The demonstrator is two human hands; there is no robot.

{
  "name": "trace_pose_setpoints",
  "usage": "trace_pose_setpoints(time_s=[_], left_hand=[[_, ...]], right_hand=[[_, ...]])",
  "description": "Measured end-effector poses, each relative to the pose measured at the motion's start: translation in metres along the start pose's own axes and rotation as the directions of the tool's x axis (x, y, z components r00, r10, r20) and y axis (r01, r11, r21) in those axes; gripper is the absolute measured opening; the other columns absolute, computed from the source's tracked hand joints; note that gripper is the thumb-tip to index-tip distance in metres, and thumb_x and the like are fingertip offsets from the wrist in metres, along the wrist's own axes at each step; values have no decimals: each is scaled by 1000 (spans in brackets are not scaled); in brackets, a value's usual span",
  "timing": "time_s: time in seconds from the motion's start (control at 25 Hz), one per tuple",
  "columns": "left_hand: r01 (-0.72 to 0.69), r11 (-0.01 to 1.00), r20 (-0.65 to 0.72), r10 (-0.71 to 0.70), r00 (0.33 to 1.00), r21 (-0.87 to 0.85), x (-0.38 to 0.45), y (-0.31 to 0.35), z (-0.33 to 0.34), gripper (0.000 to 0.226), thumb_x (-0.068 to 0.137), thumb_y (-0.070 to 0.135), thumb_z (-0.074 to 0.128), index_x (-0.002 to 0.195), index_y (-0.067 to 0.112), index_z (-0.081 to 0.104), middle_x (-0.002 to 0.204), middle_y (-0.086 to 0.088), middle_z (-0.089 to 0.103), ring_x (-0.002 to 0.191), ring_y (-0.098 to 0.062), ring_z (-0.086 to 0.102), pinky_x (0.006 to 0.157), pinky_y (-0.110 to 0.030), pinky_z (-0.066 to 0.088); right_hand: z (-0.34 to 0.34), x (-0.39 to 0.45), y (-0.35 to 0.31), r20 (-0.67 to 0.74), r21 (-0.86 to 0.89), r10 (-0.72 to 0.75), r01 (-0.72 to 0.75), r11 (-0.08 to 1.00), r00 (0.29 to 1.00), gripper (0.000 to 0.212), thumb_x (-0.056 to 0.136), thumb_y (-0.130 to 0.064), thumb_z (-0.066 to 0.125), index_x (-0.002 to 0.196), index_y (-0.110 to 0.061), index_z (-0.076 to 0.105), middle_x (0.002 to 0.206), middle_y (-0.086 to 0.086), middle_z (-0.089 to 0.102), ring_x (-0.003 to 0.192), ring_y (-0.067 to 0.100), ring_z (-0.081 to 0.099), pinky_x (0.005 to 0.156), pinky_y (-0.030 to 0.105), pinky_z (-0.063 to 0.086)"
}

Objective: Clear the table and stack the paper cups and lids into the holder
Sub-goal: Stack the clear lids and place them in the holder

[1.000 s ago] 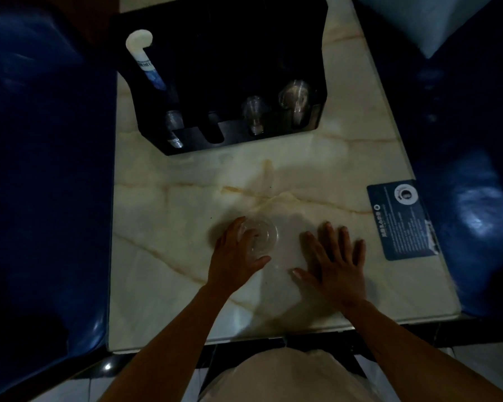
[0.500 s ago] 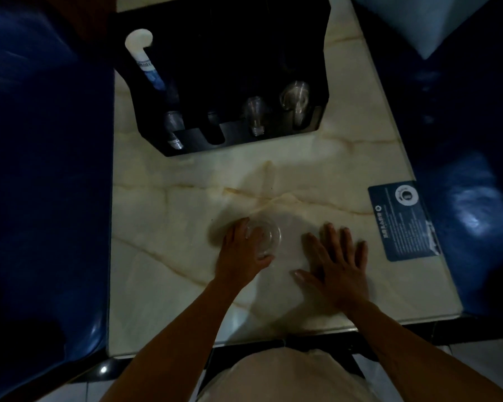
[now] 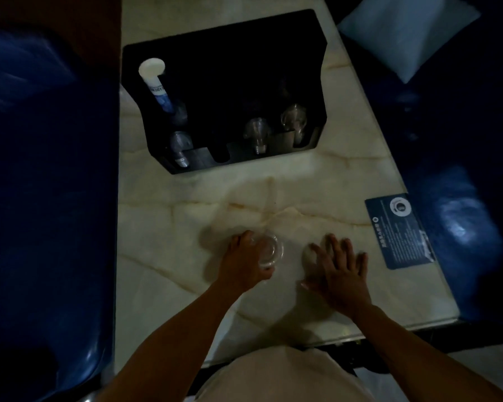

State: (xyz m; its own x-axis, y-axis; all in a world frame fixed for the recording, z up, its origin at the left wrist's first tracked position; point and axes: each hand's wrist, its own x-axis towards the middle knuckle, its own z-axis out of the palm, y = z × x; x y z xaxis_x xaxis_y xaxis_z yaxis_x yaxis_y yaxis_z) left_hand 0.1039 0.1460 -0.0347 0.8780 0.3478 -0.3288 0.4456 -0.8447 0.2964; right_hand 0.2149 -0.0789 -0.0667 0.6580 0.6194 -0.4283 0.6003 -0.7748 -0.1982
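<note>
left hand [image 3: 244,265] grips clear lid [image 3: 269,250]; right hand [image 3: 339,271] flat on table [image 3: 172,227]

Bench [image 3: 163,227]: pale marble-patterned top with tan veining, dimly lit. A black holder [image 3: 230,68] stands on its far half, its slotted front facing the near edge. A dark blue printed card [image 3: 398,230] lies flat at the right edge. Near the front edge, a clear plastic lid [image 3: 269,250] sits on the surface with the left hand [image 3: 244,265] curled around it. Just beside it, apart from the lid, the right hand [image 3: 339,271] rests flat on the bench, fingers spread.
</note>
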Motion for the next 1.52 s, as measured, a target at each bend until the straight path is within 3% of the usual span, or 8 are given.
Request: trace_pose_setpoints(time_s=[0.12,0.36,0.56,0.72,0.92,1.08,1.28,1.52], left_hand=[[-54,997,83,59,995,-51,5,-11,-9,67,66,57,68,124,29,48,128,0,55,121,-22,48,106,-38,34],[14,977,206,31,978,-213,6,-31,-36,65,64,57,75,115,25,49,116,-1,61,105,-24,55,94,-40,45],[70,943,232,8,973,-325,-3,-65,-57,62,62,61,75,108,30,48,110,-1,62,97,-21,57,80,-37,51],[82,935,214,-7,977,-344,0,-104,-80,62,61,58,77,110,35,46,115,1,60,101,-19,54,84,-36,51],[44,961,181,7,983,-275,24,-150,-115,68,62,52,80,117,32,47,120,1,55,101,-15,47,81,-27,39],[-11,983,121,34,992,-184,51,-182,-156,69,60,55,81,116,34,45,116,5,51,100,-12,44,80,-23,33],[-143,988,44,145,988,-58,91,-205,-216,69,60,67,72,115,43,38,125,5,51,109,-16,47,91,-36,46],[-247,961,1,249,969,125,138,-224,-258,72,63,61,72,120,29,44,125,-3,53,112,-24,48,93,-39,48]], right_hand=[[-6,0,-8,42,3,32,-33,999,999,99,73,-81,46,148,-46,-8,162,4,-17,146,35,-21,115,65,-6],[-10,7,-38,41,21,9,-10,1000,999,96,76,-77,48,150,-45,-5,163,5,-16,146,36,-19,116,65,-4],[-13,34,-73,22,-27,-130,131,991,991,85,83,-76,37,150,-46,-6,163,4,-15,146,32,-21,117,62,-8],[-17,74,-113,35,-63,-213,215,975,976,80,85,-77,30,149,-49,-8,162,-1,-19,145,30,-26,116,62,-11],[-18,119,-134,-18,-116,-216,213,970,976,79,82,-81,22,148,-51,-9,162,0,-18,145,31,-26,113,61,-19],[-19,154,-149,-59,-140,-224,214,967,973,76,85,-80,24,148,-52,-9,163,0,-15,147,31,-22,113,64,-16],[-12,166,-157,-123,-178,-189,166,970,974,74,87,-78,23,151,-46,3,165,0,-5,150,31,-10,114,66,-8],[-13,166,-155,-162,-178,-180,151,972,970,71,88,-75,21,151,-48,5,165,-2,2,150,31,-2,115,66,0]])
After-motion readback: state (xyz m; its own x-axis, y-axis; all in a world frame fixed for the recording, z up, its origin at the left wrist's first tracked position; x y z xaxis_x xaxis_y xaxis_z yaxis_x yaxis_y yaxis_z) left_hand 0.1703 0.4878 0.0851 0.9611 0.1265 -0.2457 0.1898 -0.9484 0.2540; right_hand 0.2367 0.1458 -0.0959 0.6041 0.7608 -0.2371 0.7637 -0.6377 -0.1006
